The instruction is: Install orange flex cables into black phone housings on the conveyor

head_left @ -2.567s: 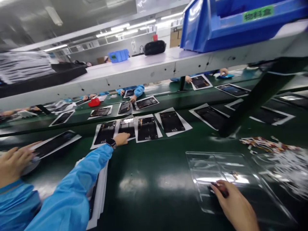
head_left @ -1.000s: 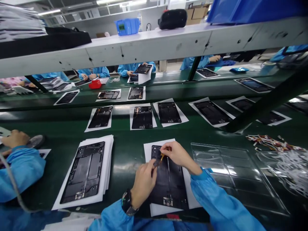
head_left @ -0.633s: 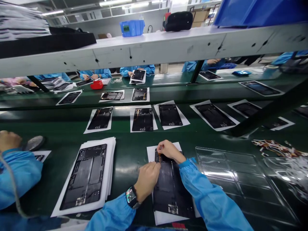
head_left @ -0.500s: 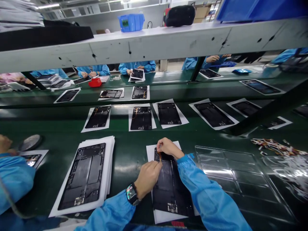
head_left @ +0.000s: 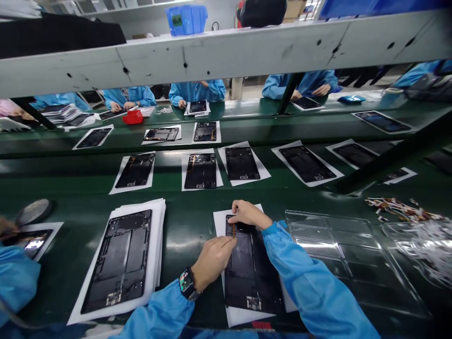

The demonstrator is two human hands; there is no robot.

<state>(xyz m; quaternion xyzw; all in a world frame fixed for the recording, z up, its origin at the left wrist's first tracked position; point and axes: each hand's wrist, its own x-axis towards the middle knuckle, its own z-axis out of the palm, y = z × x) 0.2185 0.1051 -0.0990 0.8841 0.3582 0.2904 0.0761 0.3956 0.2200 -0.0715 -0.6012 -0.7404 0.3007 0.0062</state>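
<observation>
The head camera is looking forward and down over the green bench, catching the left hand and right hand close, below centre, and the shelf across the top.

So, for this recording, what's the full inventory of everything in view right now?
Black panel: one, black, under the hands
Orange strip: one, orange, panel's far left corner
Stacked panel: one, black, on white sheets, left
Other panels: many, dark, beyond
Clear tray: one, transparent, right
Ribbon pile: uncountable, brown and white, far right
White strips: uncountable, white, far right
Disc: one, grey, left
Red bin: one, red, far side
Shelf: one, pale grey, top
Blue bins: two, blue, on shelf
Black case: one, black, on shelf
Co-workers' sleeves: several, blue, far side and left
Watch: one, black, left wrist
Left hand: one, blue-sleeved, strip's near end
Right hand: one, blue-sleeved, strip's far end
</observation>
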